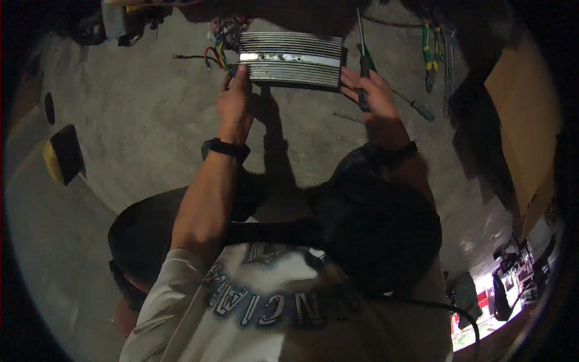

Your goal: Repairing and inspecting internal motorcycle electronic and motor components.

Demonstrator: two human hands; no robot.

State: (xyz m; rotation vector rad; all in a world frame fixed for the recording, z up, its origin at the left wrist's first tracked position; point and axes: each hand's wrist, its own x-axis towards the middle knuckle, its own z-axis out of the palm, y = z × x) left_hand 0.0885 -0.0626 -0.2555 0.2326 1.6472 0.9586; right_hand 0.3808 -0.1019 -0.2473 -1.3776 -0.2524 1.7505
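A silver finned controller box (291,73) is held up above the floor, its ribbed face showing and a bright smooth band across the middle. Coloured wires (222,55) come out of its left end. My left hand (234,99) grips that end, thumb on the ribbed face. My right hand (375,93) supports the right end with its fingers. It also holds a screwdriver (363,72) with a dark handle, the shaft pointing away from me. Some fingertips of both hands are hidden behind the box.
Yellow-green pliers (430,57) lie on the concrete floor (151,120) to the right. Nearer are a second screwdriver (421,110) and a thin metal rod (348,117). A cardboard sheet (525,114) stands at far right; a black-and-yellow block (65,154) lies at left.
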